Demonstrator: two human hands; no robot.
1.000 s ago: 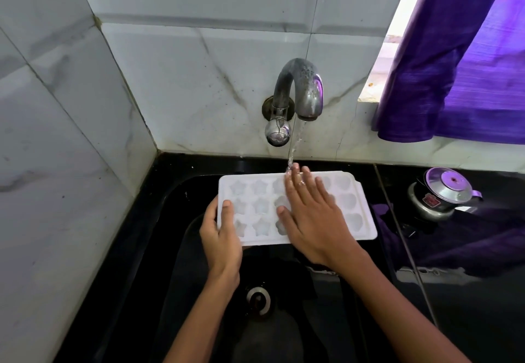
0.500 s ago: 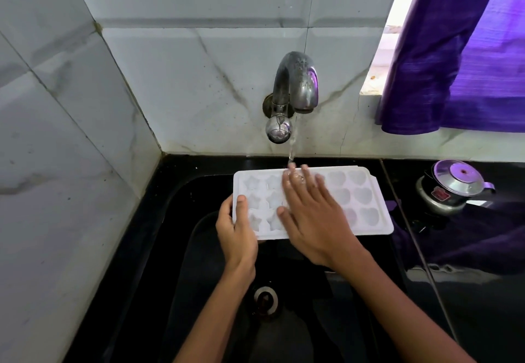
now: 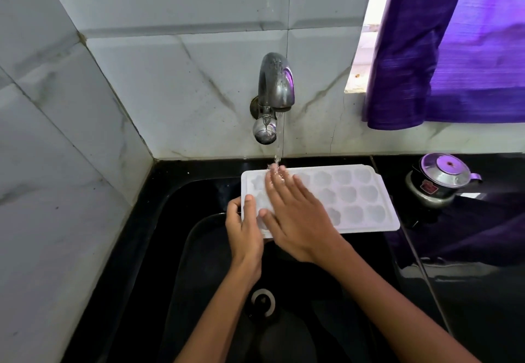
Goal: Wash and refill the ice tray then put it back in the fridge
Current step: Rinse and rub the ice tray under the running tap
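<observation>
A white ice tray (image 3: 360, 200) with star and heart moulds is held level over the black sink (image 3: 176, 249), under the steel tap (image 3: 274, 89). Water runs from the spout onto the tray's far left part and onto my fingertips. My left hand (image 3: 244, 229) grips the tray's near left corner, thumb on top. My right hand (image 3: 298, 215) lies flat, fingers apart, over the tray's left moulds and hides them.
The sink drain (image 3: 264, 303) lies below my wrists. A small steel pot with a lid (image 3: 437, 180) stands on the black counter to the right. A purple curtain (image 3: 454, 50) hangs by the window at the upper right. Marble tiles close the left and back.
The tray has shifted to the right under the stream, so water now lands nearer its left end. My right hand has stayed flat on it, over the left moulds.
</observation>
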